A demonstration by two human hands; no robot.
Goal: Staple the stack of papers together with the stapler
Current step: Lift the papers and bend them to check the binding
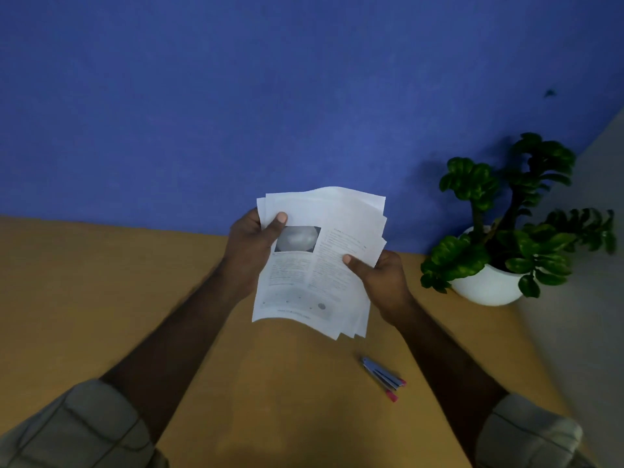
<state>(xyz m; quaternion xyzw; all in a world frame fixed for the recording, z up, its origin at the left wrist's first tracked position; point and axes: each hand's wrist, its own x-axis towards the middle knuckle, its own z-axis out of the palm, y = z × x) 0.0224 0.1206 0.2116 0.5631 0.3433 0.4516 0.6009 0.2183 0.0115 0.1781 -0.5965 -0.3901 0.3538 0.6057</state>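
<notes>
A loose stack of printed papers (317,265) is held up above the table, its sheets fanned and uneven at the top and bottom edges. My left hand (251,249) grips the stack's upper left side, thumb on the top page beside a grey picture. My right hand (380,275) holds the right edge, thumb pressed on the text. A small blue-grey stapler (383,376) with pink ends lies on the wooden table (101,292), below and to the right of the papers, between my forearms and apart from both hands.
A green plant in a round white pot (489,285) stands at the table's right edge, close to my right hand. A blue wall (236,96) rises behind the table. A grey surface (580,298) lies to the right of the table.
</notes>
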